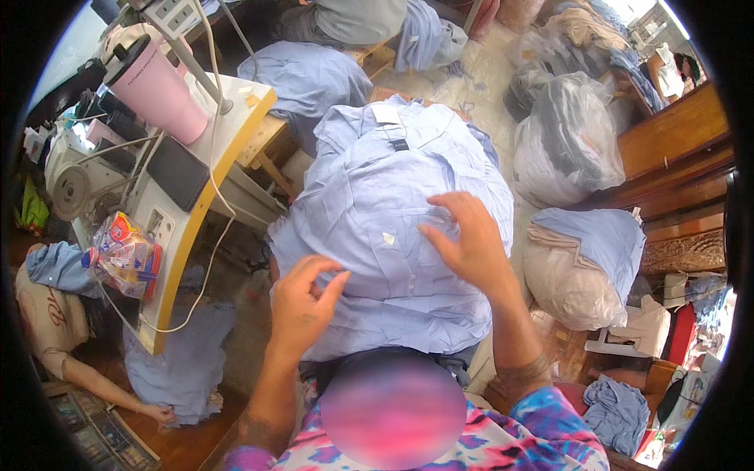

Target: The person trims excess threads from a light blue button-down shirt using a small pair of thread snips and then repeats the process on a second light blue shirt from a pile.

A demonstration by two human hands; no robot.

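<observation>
Holding left hand (302,302) half-spread, right hand (473,242) spread, over blue shirt (369,216); noting phone (178,173) near tabletop (179,228)'s right edge.

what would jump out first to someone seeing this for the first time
First, the light-blue shirt spread across the middle, with the left hand at its lower left and the right hand over its right side. Next, the pink tumbler on the yellow-edged table, upper left. Then the stuffed clear plastic bag, upper right.
</observation>
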